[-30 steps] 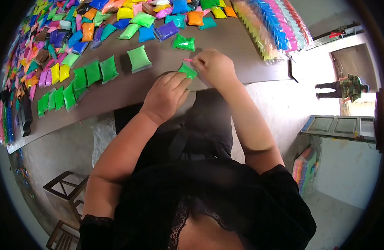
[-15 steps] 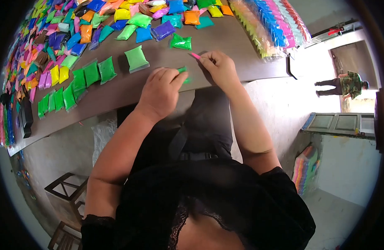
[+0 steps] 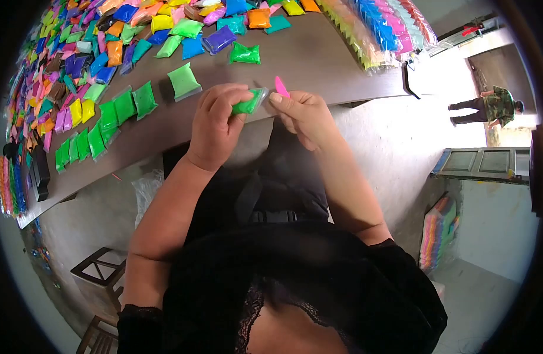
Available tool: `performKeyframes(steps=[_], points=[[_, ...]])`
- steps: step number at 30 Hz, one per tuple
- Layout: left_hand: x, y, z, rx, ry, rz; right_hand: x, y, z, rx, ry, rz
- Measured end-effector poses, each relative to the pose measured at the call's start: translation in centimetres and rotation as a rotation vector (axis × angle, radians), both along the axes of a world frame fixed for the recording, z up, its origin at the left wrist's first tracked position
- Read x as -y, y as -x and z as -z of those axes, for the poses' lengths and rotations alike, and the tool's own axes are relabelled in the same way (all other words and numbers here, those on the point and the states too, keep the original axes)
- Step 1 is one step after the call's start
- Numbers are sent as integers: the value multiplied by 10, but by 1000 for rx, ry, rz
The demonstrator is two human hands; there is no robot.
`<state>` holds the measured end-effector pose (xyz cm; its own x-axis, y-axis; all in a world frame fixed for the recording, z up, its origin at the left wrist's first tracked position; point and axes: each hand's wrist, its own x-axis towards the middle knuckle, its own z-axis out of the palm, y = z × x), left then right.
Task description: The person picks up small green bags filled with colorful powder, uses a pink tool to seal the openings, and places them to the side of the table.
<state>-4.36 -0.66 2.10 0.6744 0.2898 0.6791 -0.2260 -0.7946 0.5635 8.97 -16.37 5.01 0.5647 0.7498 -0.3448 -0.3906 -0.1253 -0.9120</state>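
My left hand is closed on a small green clay packet, a clear bag whose edge points right. My right hand pinches a pink plastic clay tool between thumb and fingers, its flat pointed end upward. The right fingertips are right at the bag's clear edge. Both hands are over the table's near edge. Just beyond them lies another green packet. Left of my left hand is a light green packet, followed by a row of green packets along the table.
A heap of packets in many colours covers the far left of the table. Bagged coloured stacks stand at the far right. A black object lies at the left end. A person stands by the doorway.
My left hand has raised the green packet and turned it toward the right hand. My right hand has come lower and nearer the packet, with the pink tool now pointing more upward.
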Motion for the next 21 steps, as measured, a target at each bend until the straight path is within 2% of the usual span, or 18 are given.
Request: performKeyframes(steps=[5,14,21], points=[[7,-2,-8,136,-112,11,6,11,-19,-134,-100,-65],[13,4,-17,178,-113,3,16,16,-11,-313,-279,-81],[18,10,-19,183,-89,3,18,20,-12,-295,-306,-92]])
